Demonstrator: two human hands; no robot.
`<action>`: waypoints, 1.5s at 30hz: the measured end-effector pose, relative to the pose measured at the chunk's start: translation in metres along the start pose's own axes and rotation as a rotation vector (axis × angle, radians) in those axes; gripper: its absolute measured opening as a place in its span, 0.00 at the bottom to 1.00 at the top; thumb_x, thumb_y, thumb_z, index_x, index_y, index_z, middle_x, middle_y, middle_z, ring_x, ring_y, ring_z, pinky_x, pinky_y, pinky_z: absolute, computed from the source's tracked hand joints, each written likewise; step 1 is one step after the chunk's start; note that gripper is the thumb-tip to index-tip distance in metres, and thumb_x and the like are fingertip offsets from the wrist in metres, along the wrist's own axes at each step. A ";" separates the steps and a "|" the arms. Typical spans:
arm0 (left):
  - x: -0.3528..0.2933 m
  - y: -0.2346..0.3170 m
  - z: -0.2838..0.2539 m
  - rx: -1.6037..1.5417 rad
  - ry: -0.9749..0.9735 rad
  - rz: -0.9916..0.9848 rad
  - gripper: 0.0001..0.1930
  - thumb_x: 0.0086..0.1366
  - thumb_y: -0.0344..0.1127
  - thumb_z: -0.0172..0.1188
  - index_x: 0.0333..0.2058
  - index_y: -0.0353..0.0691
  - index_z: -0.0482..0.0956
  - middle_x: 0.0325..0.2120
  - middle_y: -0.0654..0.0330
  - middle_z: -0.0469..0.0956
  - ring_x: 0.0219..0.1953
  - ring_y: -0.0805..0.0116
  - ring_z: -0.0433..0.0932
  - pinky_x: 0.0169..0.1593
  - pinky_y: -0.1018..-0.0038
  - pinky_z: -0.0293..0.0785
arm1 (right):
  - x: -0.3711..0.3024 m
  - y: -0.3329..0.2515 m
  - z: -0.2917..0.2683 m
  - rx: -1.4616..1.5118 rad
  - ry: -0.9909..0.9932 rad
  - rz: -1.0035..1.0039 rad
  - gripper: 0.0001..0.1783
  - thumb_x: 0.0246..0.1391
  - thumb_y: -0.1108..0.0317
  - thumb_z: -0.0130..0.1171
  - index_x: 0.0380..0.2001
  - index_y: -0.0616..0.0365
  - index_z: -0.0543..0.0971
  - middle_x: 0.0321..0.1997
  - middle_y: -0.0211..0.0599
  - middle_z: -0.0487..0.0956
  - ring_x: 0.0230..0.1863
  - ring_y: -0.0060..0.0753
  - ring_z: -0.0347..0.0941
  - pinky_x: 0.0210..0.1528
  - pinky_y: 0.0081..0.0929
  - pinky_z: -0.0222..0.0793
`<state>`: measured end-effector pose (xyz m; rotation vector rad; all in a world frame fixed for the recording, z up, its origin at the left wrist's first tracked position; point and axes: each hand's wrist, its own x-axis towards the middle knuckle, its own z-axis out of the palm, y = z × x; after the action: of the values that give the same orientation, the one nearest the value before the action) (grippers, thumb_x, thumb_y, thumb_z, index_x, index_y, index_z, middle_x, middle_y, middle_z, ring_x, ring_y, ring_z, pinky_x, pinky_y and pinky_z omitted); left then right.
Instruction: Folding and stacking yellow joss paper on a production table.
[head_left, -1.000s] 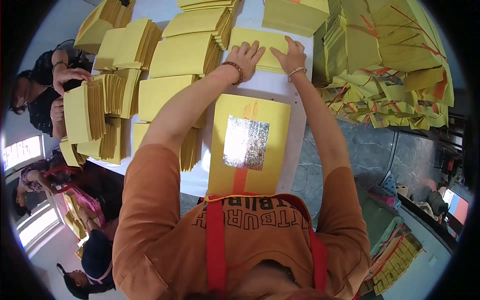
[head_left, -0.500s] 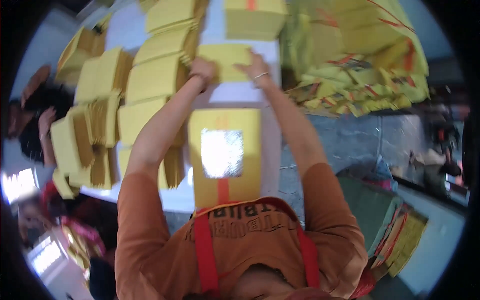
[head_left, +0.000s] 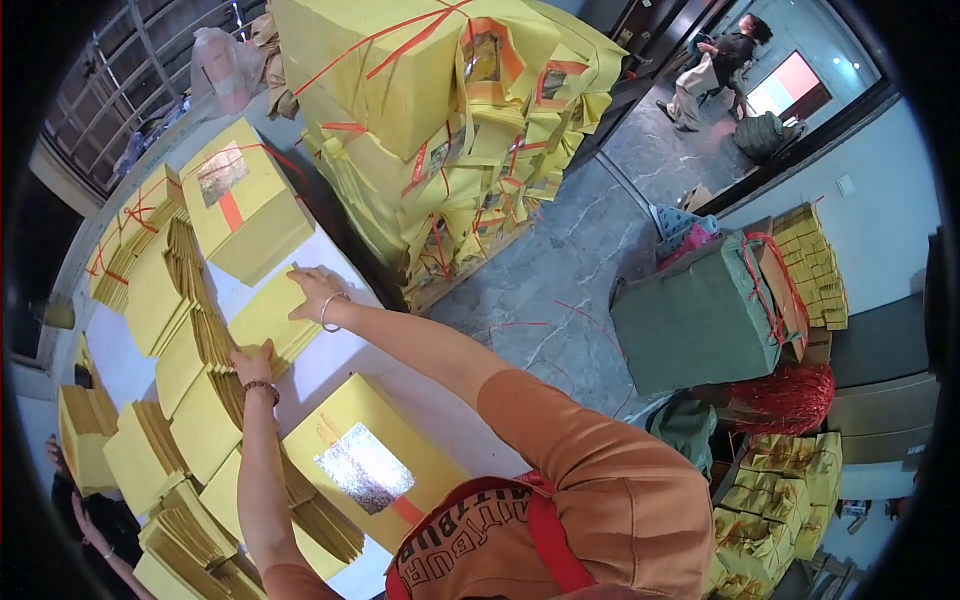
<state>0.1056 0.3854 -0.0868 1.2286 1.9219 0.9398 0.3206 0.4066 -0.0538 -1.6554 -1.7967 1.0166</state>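
Observation:
Both my hands rest on a flat stack of yellow paper sheets (head_left: 262, 318) lying on the white table (head_left: 345, 365). My left hand (head_left: 252, 361) presses on the stack's near edge, with a bead bracelet on its wrist. My right hand (head_left: 312, 291) lies on the far edge, with a thin bangle on its wrist. Closer to me lies a yellow paper bundle with a silver foil square and an orange stripe (head_left: 372, 470).
Fanned stacks of yellow paper (head_left: 190, 390) fill the table's left side. A tied yellow bundle (head_left: 245, 205) stands behind the stack. A tall pile of strapped yellow bundles (head_left: 450, 120) rises beyond the table. A green box (head_left: 700, 315) and red string (head_left: 790, 395) sit on the floor at right. Another person's arm (head_left: 95, 525) is at lower left.
The view has swung round, so the table now runs diagonally. My hands stay on the same yellow stack, at its two edges.

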 end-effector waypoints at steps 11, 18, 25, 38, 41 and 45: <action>0.011 -0.004 -0.009 -0.395 -0.198 -0.343 0.24 0.50 0.33 0.62 0.44 0.27 0.67 0.40 0.53 0.73 0.38 0.61 0.74 0.42 0.70 0.71 | 0.006 0.006 0.004 -0.004 -0.009 0.006 0.49 0.30 0.50 0.69 0.58 0.52 0.63 0.60 0.42 0.64 0.63 0.42 0.55 0.63 0.36 0.49; -0.003 0.010 -0.012 -0.587 -0.205 -0.351 0.22 0.51 0.29 0.60 0.46 0.29 0.69 0.38 0.54 0.76 0.36 0.60 0.76 0.38 0.66 0.75 | 0.018 0.019 0.003 0.023 -0.013 -0.069 0.66 0.22 0.46 0.74 0.62 0.66 0.50 0.66 0.54 0.51 0.66 0.51 0.46 0.67 0.33 0.42; -0.026 0.077 -0.023 -0.725 -0.464 0.127 0.27 0.51 0.21 0.61 0.52 0.35 0.65 0.45 0.59 0.73 0.46 0.70 0.71 0.49 0.75 0.68 | -0.003 0.024 -0.034 0.924 -0.008 -0.135 0.53 0.29 0.73 0.74 0.60 0.66 0.53 0.54 0.45 0.68 0.51 0.35 0.69 0.48 0.29 0.70; -0.018 0.037 -0.005 -0.357 -0.593 0.095 0.37 0.43 0.17 0.61 0.52 0.37 0.54 0.41 0.60 0.68 0.44 0.71 0.69 0.45 0.75 0.70 | -0.029 0.049 -0.027 0.660 -0.122 -0.327 0.51 0.29 0.73 0.74 0.58 0.59 0.56 0.54 0.38 0.65 0.54 0.30 0.64 0.54 0.27 0.65; -0.014 0.018 0.007 -0.347 -0.513 0.030 0.35 0.44 0.18 0.60 0.52 0.41 0.56 0.40 0.60 0.70 0.43 0.70 0.70 0.44 0.76 0.70 | -0.032 0.041 -0.030 0.652 -0.154 -0.322 0.55 0.29 0.73 0.74 0.60 0.59 0.52 0.55 0.39 0.64 0.55 0.30 0.63 0.54 0.28 0.65; -0.002 0.005 0.017 -0.139 -0.406 0.140 0.33 0.47 0.21 0.59 0.52 0.43 0.57 0.42 0.58 0.71 0.43 0.68 0.72 0.44 0.73 0.70 | -0.019 0.054 -0.024 0.727 -0.135 -0.249 0.49 0.32 0.74 0.72 0.58 0.60 0.56 0.54 0.38 0.66 0.53 0.30 0.65 0.53 0.27 0.66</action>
<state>0.1222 0.3887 -0.0913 1.3640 1.4467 0.8040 0.3752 0.3921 -0.0794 -0.9172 -1.4046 1.4575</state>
